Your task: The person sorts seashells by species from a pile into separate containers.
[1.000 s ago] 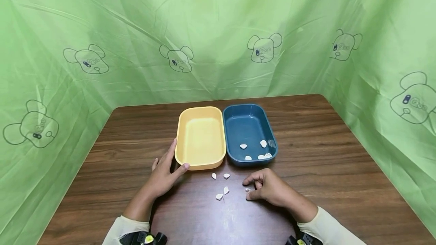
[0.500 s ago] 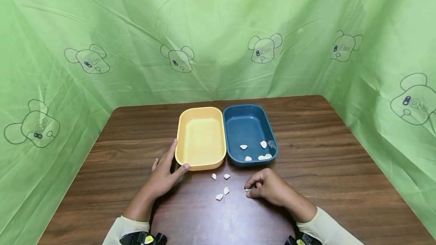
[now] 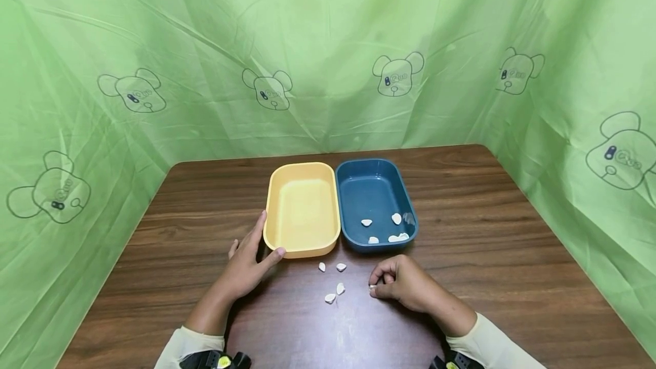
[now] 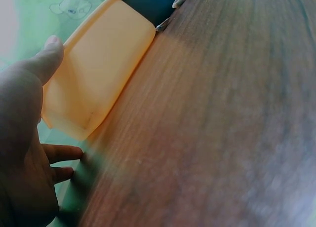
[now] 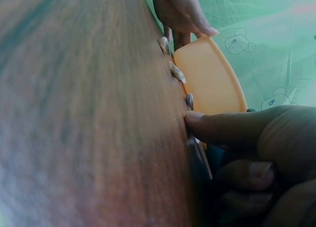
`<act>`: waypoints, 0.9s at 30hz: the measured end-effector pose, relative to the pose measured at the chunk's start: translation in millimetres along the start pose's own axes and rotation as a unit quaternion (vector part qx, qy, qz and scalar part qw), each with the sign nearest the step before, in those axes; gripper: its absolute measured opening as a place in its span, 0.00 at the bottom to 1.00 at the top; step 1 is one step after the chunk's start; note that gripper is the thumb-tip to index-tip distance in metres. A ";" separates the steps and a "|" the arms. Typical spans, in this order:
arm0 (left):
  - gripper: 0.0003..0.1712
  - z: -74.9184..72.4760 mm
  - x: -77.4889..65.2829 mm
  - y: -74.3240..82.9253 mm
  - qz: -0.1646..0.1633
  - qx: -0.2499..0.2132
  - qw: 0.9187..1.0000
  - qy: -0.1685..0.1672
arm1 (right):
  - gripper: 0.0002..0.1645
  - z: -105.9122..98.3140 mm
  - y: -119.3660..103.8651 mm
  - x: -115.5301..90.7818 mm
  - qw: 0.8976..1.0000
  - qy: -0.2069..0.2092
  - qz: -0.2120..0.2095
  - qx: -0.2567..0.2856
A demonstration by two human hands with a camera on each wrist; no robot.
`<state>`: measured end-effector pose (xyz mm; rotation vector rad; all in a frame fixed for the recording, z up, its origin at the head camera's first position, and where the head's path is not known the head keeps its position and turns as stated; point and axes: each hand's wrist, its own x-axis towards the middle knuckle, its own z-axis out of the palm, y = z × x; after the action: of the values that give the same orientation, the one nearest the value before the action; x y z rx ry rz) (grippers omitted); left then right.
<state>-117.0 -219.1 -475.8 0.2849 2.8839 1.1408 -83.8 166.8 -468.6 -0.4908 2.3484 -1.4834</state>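
My left hand (image 3: pixel 246 269) rests against the near left corner of a yellow plastic box (image 3: pixel 302 252), thumb at the front rim and fingers stretched along its left side. In the left wrist view the thumb (image 4: pixel 52 54) lies straight over the rim. My right hand (image 3: pixel 405 283) is low at the tabletop and pinches a small white garlic clove (image 3: pixel 372 286) between thumb and index finger; most of that clove is hidden. To its left lie several loose cloves, among them one clove (image 3: pixel 330 298) near the front and another clove (image 3: pixel 341 267) close to the boxes.
A dark blue box (image 3: pixel 376 248) stands right beside the yellow one, with several cloves (image 3: pixel 398 238) at its near end. Both sit on a brown wooden table (image 3: pixel 471 215). A green curtain (image 3: pixel 328 44) with printed bear faces hangs behind and at the sides.
My right thumb and index finger have closed on the clove that lay between them. The left hand and both boxes stay where they were.
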 end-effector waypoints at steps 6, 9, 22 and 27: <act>0.58 0.7 -0.7 0.6 -0.001 -0.002 1.000 -0.001 | 0.05 0.4 1.3 -0.4 1.000 -0.002 0.010 -0.009; 0.58 0.7 -0.3 1.0 -0.001 -0.002 1.000 -0.001 | 0.05 -0.2 0.5 -0.6 1.000 -0.005 0.015 -0.008; 0.58 0.5 0.8 0.7 0.001 -0.002 1.000 -0.003 | 0.05 -2.4 -3.8 -1.5 0.999 -0.016 0.034 0.021; 0.58 0.3 0.2 0.2 -0.002 -0.001 1.000 -0.002 | 0.06 -2.4 -6.5 -1.1 0.999 -0.018 0.030 0.025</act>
<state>-117.2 -218.7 -475.9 0.2822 2.8777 1.1407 -83.1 166.6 -461.7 -0.4257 2.2728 -1.4903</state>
